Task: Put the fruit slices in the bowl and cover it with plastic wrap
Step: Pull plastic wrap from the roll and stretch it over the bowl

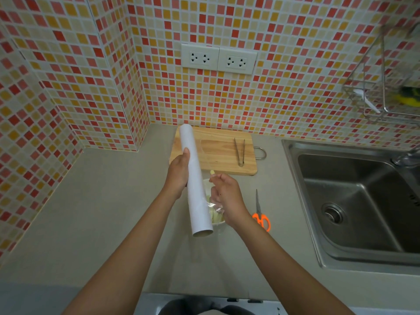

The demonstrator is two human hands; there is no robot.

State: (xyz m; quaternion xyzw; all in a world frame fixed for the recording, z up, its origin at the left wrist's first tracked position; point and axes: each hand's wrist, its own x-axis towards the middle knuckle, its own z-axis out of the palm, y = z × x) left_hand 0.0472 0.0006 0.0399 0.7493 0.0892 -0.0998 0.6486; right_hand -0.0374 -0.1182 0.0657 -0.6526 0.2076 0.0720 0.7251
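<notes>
My left hand [178,172] grips a white roll of plastic wrap [195,178] around its middle, held above the counter with one end pointing toward me. My right hand [225,196] pinches the loose clear film [214,202] that stretches from the roll to its fingers. Under the film and both hands stands a pale bowl [219,220] holding yellowish fruit slices [214,215]; the roll and my right hand hide most of it.
A wooden cutting board [218,151] with metal tongs [239,152] lies by the tiled wall. Orange-handled scissors [260,214] lie right of the bowl. A steel sink [354,205] fills the right side, with a wire rack [386,92] above. Grey counter [102,212] spreads left.
</notes>
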